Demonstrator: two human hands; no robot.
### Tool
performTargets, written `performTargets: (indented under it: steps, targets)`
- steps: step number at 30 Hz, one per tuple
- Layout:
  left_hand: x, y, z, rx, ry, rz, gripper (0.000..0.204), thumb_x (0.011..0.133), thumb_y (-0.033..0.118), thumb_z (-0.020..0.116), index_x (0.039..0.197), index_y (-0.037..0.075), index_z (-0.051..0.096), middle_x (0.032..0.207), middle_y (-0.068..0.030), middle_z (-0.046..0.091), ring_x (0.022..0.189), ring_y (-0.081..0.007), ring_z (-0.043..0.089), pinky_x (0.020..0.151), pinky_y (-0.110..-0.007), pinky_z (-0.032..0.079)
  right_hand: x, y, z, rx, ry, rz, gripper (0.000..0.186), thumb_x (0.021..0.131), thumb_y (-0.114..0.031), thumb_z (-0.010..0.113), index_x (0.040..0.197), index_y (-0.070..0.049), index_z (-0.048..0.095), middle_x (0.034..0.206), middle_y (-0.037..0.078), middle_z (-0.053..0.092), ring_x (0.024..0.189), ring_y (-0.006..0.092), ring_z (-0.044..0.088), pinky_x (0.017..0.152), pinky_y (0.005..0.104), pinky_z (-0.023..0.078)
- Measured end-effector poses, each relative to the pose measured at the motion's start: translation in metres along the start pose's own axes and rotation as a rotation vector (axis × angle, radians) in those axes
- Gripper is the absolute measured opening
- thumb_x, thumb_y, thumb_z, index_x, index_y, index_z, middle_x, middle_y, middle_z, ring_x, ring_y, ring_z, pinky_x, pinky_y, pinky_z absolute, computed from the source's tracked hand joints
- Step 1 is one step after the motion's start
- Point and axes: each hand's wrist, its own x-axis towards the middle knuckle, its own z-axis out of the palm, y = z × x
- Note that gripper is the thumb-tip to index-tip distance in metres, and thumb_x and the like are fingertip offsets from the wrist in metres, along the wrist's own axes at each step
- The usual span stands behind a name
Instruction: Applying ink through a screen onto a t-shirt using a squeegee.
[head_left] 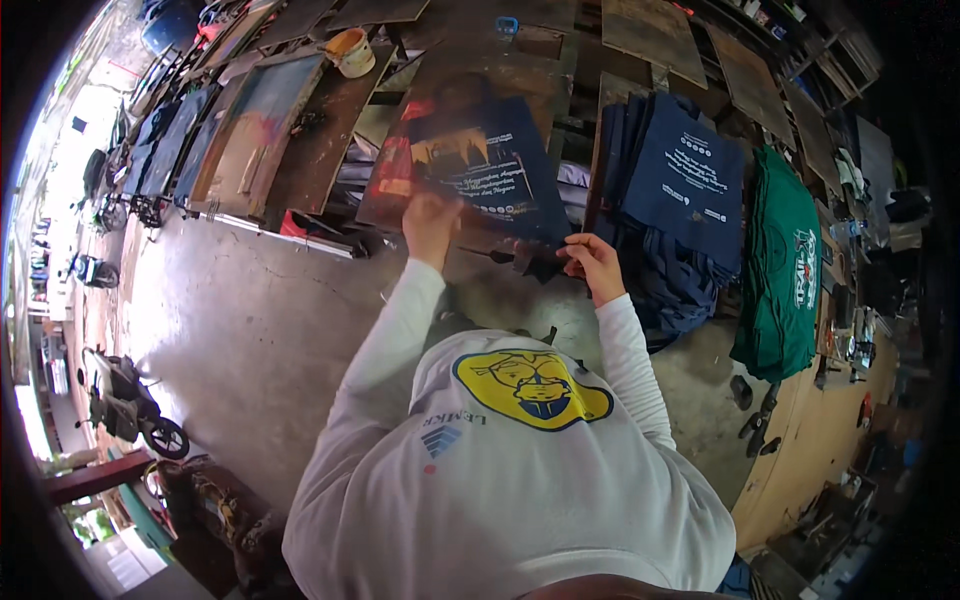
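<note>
A navy tote bag [537, 165] with a pale and golden print lies on a dark, stained board [450, 80] in front of me. My left hand [432, 225] is at the bag's near left corner; its fingers are curled but smeared by motion, so a hold is unclear. At the near right corner, my right hand [594, 266] is closed, with thumb and fingers pinching the bag's edge. Dark fabric hangs below the board's near edge between my hands. The bag's near left part is blurred.
Right of the board, a stack of printed navy tote bags [680, 170] sits beside a pile of green cloth [780, 265]. Left stand a wooden-framed screen [255, 135] and a paint-stained bucket [350, 53]. A small blue device [507, 26] lies at the back. A motorcycle [130, 400] stands far left.
</note>
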Motion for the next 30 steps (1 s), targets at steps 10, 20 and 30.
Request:
performTargets:
  steps: [10, 20, 30]
  targets:
    - [0.065, 0.019, 0.06, -0.005, -0.157, -0.068, 0.024, 0.079, -0.003, 0.073, 0.081, 0.005, 0.05, 0.068, -0.0064, 0.061, 0.054, -0.0137, 0.061, 0.051, -0.024, 0.051, 0.021, 0.008, 0.055, -0.057, 0.017, -0.06, 0.039, 0.089, -0.002, 0.062, 0.126, -0.004, 0.052, 0.095, 0.012, 0.072, 0.061, 0.0114, 0.061, 0.057, 0.0236, 0.049]
    - [0.018, -0.004, 0.025, -0.056, -0.469, -0.11, 0.028, 0.084, 0.0, 0.074, 0.078, 0.005, 0.047, 0.074, -0.0027, 0.06, 0.061, -0.0083, 0.059, 0.054, -0.023, 0.05, 0.048, 0.05, 0.081, 0.202, 0.022, 0.136, 0.074, 0.086, 0.003, 0.056, 0.153, -0.01, 0.027, 0.143, 0.015, 0.052, 0.098, 0.03, 0.07, 0.076, 0.0333, 0.055]
    - [0.109, 0.005, -0.064, 0.044, -0.958, -0.592, 0.018, 0.094, 0.015, 0.067, 0.105, 0.002, 0.062, 0.094, -0.0098, 0.072, 0.077, -0.0176, 0.07, 0.068, -0.025, 0.058, 0.05, 0.059, 0.115, 0.239, 0.116, 0.03, 0.066, 0.082, 0.004, 0.056, 0.146, -0.006, 0.042, 0.144, 0.008, 0.049, 0.105, 0.03, 0.068, 0.085, 0.0354, 0.056]
